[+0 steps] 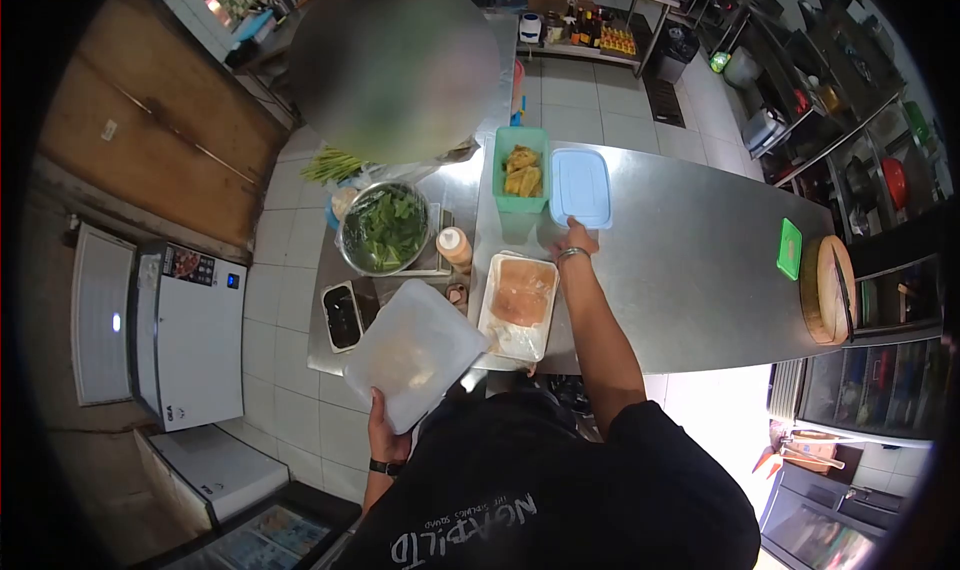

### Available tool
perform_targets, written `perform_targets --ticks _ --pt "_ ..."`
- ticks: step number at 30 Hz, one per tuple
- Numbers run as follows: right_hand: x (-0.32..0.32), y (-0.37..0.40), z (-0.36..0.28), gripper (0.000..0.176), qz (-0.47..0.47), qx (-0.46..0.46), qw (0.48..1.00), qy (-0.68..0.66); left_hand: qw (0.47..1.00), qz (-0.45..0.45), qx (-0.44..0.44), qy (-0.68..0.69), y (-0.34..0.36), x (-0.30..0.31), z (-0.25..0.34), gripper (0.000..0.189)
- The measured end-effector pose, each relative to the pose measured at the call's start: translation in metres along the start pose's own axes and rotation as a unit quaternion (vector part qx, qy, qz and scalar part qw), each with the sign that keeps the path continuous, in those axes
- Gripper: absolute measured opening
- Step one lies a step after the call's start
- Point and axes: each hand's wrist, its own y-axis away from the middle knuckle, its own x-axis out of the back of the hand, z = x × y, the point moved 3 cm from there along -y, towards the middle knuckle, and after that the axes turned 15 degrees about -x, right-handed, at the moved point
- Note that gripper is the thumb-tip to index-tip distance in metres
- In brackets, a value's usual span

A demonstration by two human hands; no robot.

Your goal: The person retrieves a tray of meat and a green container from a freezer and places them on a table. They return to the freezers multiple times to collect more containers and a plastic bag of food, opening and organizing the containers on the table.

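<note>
My left hand point(383, 432) grips the near edge of a translucent white plastic food container point(415, 345), tilted over the table's front edge; a tan patch shows through it. My right hand point(575, 238) reaches forward, its fingers closed at the near edge of a light blue plastic lid point(581, 185), which lies flat on the table. Left of the lid stands a green tub point(508, 202) with yellowish pieces of food point(523, 173) in it. Nearer me, between my hands, is a white tray point(512, 348) with a pinkish-orange, plastic-covered content.
On the steel table point(680, 240) stand a bowl of leafy greens point(384, 228), a sauce bottle point(454, 249) and a dark-filled tub point(342, 316). A round wooden board point(825, 288) and a green item point(789, 249) lie at the right end. A blurred person point(395, 65) is across the table.
</note>
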Motion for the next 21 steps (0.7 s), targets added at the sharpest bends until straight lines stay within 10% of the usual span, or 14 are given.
perform_targets --ticks 3,7,11,12,13,17,21 --pt "0.023 -0.005 -0.045 0.099 0.33 0.217 0.883 0.252 1.0 0.012 -0.014 0.007 0.002 0.006 -0.006 0.072" --pt "0.009 -0.044 -0.086 0.08 0.108 0.183 0.773 0.598 0.999 0.022 -0.019 0.019 0.005 -0.001 0.002 0.07" --pt "0.015 -0.052 -0.096 0.059 0.15 0.255 0.705 0.645 0.997 0.029 -0.01 0.065 0.01 0.011 0.001 0.062" --pt "0.03 -0.139 -0.083 0.055 0.109 0.334 0.739 0.575 0.997 0.05 0.004 0.059 0.015 0.0 0.011 0.06" --pt "0.02 -0.057 -0.087 0.049 0.062 0.394 0.739 0.542 0.992 0.069 0.071 0.075 0.005 0.032 -0.011 0.059" --pt "0.013 -0.095 -0.086 0.054 0.062 0.128 0.798 0.586 0.994 0.051 0.003 0.098 -0.005 0.033 0.0 0.062" --pt "0.01 -0.093 -0.091 0.051 0.098 0.118 0.794 0.589 0.995 0.04 -0.01 0.092 -0.001 0.046 0.001 0.059"
